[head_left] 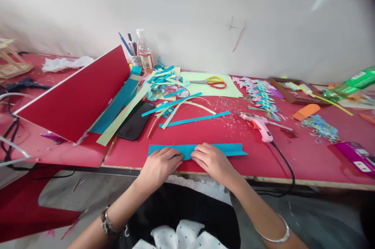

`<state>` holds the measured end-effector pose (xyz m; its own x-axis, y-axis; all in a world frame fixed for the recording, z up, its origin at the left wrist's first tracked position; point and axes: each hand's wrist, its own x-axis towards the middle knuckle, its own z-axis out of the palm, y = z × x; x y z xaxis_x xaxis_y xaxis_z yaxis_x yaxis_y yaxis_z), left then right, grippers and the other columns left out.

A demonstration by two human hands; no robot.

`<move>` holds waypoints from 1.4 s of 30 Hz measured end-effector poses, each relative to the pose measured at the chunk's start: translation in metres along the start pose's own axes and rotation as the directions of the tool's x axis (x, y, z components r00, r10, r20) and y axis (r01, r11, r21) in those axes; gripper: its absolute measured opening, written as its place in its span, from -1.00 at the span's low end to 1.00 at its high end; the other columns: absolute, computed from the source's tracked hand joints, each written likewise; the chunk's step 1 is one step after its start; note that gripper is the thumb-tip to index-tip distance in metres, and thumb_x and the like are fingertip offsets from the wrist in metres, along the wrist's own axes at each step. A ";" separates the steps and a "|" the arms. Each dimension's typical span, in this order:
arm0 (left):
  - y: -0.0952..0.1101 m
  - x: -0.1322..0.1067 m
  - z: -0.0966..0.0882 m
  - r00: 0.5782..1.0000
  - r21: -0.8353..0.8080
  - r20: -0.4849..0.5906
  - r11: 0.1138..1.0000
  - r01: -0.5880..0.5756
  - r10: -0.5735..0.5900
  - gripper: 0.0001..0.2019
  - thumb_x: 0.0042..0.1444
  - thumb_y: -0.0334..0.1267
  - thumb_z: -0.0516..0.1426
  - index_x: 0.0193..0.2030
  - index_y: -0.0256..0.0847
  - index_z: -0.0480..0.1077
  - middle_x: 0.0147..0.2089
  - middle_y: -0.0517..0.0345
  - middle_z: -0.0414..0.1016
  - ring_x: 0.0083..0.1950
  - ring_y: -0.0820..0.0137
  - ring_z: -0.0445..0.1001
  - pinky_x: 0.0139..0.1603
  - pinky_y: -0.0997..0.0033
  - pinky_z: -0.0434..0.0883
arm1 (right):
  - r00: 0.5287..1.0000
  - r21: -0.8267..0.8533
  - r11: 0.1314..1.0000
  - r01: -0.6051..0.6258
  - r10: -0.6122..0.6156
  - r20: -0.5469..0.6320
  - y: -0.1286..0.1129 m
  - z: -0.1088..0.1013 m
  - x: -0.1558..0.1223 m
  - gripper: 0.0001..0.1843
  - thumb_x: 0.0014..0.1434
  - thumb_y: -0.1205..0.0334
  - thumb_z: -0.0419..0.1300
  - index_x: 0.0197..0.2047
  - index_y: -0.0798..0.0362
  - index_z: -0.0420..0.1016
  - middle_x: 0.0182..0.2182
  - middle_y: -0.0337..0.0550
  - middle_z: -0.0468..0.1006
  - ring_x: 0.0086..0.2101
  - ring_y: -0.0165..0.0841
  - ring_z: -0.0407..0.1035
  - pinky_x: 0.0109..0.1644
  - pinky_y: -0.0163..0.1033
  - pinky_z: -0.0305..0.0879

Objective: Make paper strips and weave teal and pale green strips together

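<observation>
Your left hand (162, 163) and right hand (213, 162) both pinch the blue paper (187, 149) by its near edge; it lies near the table's (129, 156) front; the glue gun (263, 129) lies rightward.

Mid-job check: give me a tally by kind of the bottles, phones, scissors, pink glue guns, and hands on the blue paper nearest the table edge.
Bottles: 2, clear bottle and green bottle
Phone: 1
Scissors: 1
Pink glue gun: 1
Hands on the blue paper: 2, left hand and right hand
Total: 7
</observation>
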<state>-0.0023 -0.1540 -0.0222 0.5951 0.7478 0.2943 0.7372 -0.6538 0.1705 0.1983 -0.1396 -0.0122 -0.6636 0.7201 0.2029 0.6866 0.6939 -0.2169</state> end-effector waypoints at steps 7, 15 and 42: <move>-0.015 -0.002 -0.006 0.991 -0.071 -0.006 0.989 0.131 -0.131 -0.76 0.12 -0.18 -0.03 -0.44 -0.21 0.37 -0.39 0.18 0.41 -0.36 0.47 0.36 -0.40 0.54 0.26 | 0.998 -0.098 0.994 0.051 -0.049 0.027 0.005 0.003 0.008 -0.78 0.17 0.26 -0.03 -0.45 0.08 0.34 -0.47 -0.22 0.36 -0.42 -0.42 0.17 -0.34 -0.30 0.03; -0.019 -0.004 -0.001 0.993 -0.118 -0.029 0.987 0.110 -0.114 -0.77 0.12 -0.19 -0.03 -0.43 -0.21 0.37 -0.40 0.18 0.42 -0.36 0.47 0.35 -0.36 0.52 0.26 | 0.995 -0.088 0.991 0.098 -0.095 0.040 0.000 0.007 0.015 -0.80 0.17 0.23 -0.02 -0.46 0.05 0.30 -0.51 -0.25 0.33 -0.43 -0.43 0.15 -0.35 -0.30 -0.06; -0.036 -0.009 -0.006 0.969 -0.133 0.079 0.961 0.243 -0.234 -0.77 0.08 -0.15 0.01 -0.49 -0.23 0.29 -0.52 0.23 0.34 -0.50 0.51 0.28 -0.52 0.57 0.14 | 0.996 -0.034 0.998 0.057 -0.054 0.077 0.007 0.012 0.021 -0.76 0.17 0.25 -0.05 -0.51 0.07 0.26 -0.55 -0.27 0.32 -0.49 -0.47 0.15 -0.38 -0.31 -0.09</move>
<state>-0.0356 -0.1376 -0.0255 0.4298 0.8867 0.1706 0.8104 -0.4621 0.3600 0.1854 -0.1193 -0.0207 -0.7206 0.6790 0.1401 0.6575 0.7334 -0.1728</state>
